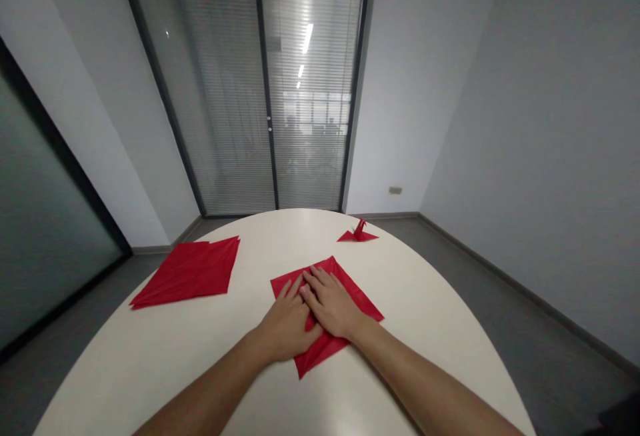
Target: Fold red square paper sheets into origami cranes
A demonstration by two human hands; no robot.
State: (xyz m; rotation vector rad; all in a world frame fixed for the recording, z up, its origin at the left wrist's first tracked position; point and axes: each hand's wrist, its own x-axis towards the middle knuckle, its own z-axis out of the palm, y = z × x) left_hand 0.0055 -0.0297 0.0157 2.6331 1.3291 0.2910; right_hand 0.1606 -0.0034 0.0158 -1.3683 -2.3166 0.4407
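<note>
A square sheet of red paper [361, 297] lies turned at an angle on the table before me. My left hand [290, 323] rests flat on its left part, fingers stretched out and pointing away from me. Beside it, my right hand [330, 303] presses palm down on the paper, its fingers extended. The two hands meet near the sheet's middle, the right fingertips touching the left fingers. Both hands cover much of the paper, so its centre is hidden. One corner points toward me below the hands.
The round white table [250, 336] carries a stack of red paper sheets [193, 269] on the left. A folded red paper crane [359, 232] stands near the far right edge. Beyond are a glass door with blinds [310, 156] and a pale wall [425, 89].
</note>
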